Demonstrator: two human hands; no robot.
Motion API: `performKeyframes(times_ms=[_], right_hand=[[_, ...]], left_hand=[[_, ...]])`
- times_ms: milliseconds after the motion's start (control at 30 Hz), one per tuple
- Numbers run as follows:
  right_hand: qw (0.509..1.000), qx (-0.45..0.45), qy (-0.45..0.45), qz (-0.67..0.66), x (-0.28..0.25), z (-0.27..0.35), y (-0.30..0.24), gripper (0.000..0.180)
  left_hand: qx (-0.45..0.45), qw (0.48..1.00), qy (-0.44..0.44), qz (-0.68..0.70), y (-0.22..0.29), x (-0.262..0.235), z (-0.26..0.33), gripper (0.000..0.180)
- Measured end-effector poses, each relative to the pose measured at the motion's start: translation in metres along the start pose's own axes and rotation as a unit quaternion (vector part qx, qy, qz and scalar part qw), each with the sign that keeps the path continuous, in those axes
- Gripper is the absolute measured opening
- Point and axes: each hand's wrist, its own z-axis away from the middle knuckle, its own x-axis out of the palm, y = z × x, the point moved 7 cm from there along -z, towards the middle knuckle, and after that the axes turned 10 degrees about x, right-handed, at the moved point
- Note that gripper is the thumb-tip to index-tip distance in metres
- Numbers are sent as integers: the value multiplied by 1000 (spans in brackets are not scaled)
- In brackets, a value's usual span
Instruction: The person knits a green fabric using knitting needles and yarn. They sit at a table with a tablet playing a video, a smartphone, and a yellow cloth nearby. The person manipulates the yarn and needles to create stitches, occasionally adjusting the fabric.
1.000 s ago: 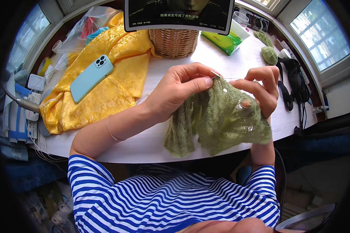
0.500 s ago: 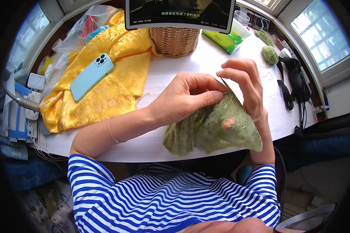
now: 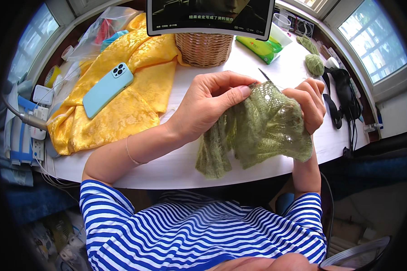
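A green openwork knitted piece hangs in folds between my two hands, over the near edge of the white table. My left hand pinches its upper left edge between thumb and fingers. At its right edge, my right hand is closed round the fabric, with the fingers curled. The dark pointed tip of a knitting needle sticks up from the top of the piece, between the hands. The rest of the needle is hidden by the knitting and my left fingers.
A light blue phone lies on yellow patterned cloth to the left. Behind my hands stand a wicker basket and a screen. Farther right are a green packet, a green yarn ball and black straps.
My right hand has moved right and now grips the knitting's right edge, spreading the piece out flatter. The needle tip shows more clearly. My left hand has shifted slightly left and up.
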Motion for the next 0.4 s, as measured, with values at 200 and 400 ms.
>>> performKeyframes(times_ms=[200, 400], right_hand=[[999, -22, -25, -15, 2, 1, -12, 24], [999, -23, -29, 13, 5, 0, -13, 22]], left_hand=[[28, 999, 33, -7, 3, -7, -1, 20], [10, 999, 47, 4, 1, -10, 1, 21]])
